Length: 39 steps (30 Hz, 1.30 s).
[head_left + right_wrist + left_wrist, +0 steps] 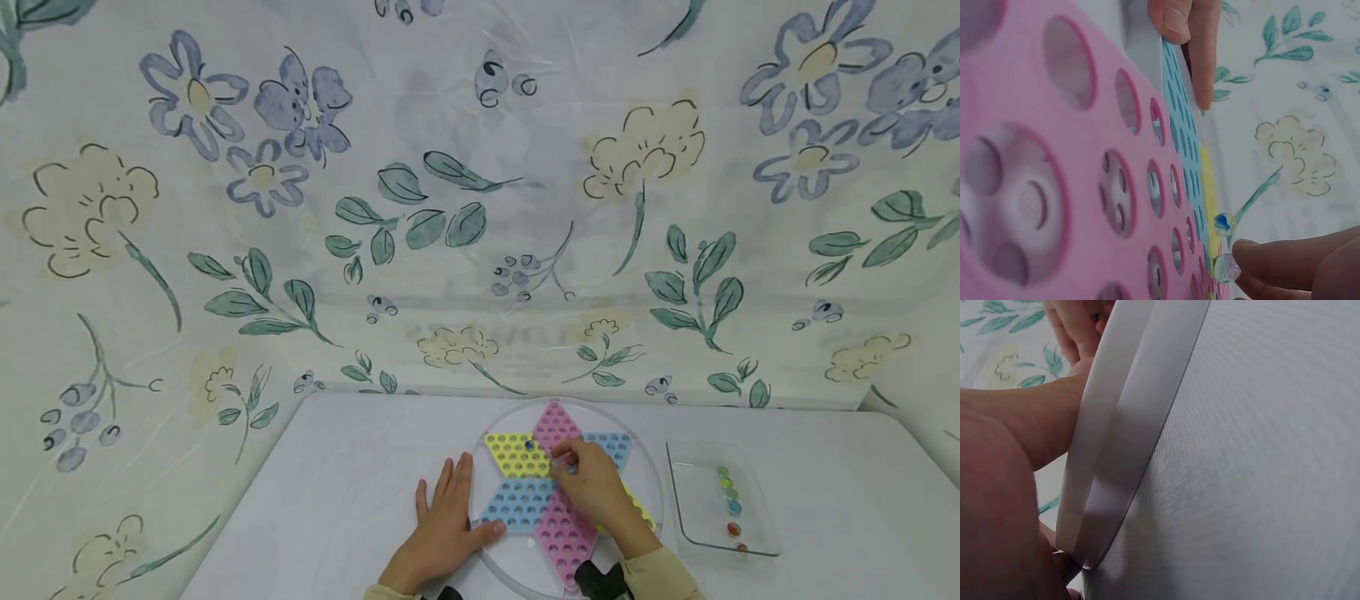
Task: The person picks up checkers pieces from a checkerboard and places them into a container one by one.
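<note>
A Chinese checkers board (pixel 525 546) lies on the table, its star made of pink, yellow and blue sections. My right hand (pixel 596 483) is over the star's middle, pinching a clear glass marble (pixel 1227 270) between thumb and fingertips, close to the holes. A marble with a blue swirl (pixel 1225 224) sits in the yellow section (pixel 510 457), just beyond the held one. My left hand (pixel 446 521) lies with fingers straight beside the board's left edge. Its thumb (pixel 1175 22) rests on the round rim (pixel 1110 419) by the blue section (pixel 517 504).
To the right of the board stands a clear plastic tray (pixel 690 500) with several coloured marbles (pixel 729 493) in a row. The white table (pixel 337 467) meets a flower-patterned cloth (pixel 450 275) at its back edge.
</note>
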### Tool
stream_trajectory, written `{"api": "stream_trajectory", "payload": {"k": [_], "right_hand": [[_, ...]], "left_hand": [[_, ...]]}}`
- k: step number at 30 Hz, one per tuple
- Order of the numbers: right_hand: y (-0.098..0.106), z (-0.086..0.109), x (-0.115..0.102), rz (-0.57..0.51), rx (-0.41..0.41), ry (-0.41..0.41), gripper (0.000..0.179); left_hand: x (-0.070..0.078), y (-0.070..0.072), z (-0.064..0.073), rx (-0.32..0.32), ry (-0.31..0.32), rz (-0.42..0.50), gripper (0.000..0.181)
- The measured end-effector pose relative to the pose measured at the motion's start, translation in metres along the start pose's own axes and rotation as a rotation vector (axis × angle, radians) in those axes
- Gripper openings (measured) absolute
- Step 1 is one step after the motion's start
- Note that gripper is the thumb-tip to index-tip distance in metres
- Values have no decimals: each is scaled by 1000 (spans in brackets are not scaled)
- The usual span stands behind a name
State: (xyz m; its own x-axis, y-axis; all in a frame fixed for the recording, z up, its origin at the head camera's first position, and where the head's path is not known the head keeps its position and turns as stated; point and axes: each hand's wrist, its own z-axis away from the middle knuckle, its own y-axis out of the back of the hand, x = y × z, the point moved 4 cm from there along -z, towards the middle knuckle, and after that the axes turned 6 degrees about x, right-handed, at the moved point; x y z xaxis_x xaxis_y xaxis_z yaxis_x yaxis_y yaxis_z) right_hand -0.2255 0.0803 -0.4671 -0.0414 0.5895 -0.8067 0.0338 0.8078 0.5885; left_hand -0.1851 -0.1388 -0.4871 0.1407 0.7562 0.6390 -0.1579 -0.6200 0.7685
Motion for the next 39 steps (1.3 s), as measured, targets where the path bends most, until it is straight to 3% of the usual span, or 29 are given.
{"api": "stream_trajectory", "payload": {"k": [14, 22, 33, 39], "right_hand": [[-6, -2, 2, 69, 28, -20, 18], [-5, 1, 0, 64, 55, 6, 13], [-3, 1, -1, 56, 53, -26, 13], [4, 4, -5, 53, 68, 26, 12]], "left_hand": [[1, 1, 1, -2, 0, 10, 107], [-1, 0, 0, -3, 7, 10, 107], [-2, -1, -2, -2, 15, 17, 109], [-1, 0, -1, -3, 22, 14, 108]]}}
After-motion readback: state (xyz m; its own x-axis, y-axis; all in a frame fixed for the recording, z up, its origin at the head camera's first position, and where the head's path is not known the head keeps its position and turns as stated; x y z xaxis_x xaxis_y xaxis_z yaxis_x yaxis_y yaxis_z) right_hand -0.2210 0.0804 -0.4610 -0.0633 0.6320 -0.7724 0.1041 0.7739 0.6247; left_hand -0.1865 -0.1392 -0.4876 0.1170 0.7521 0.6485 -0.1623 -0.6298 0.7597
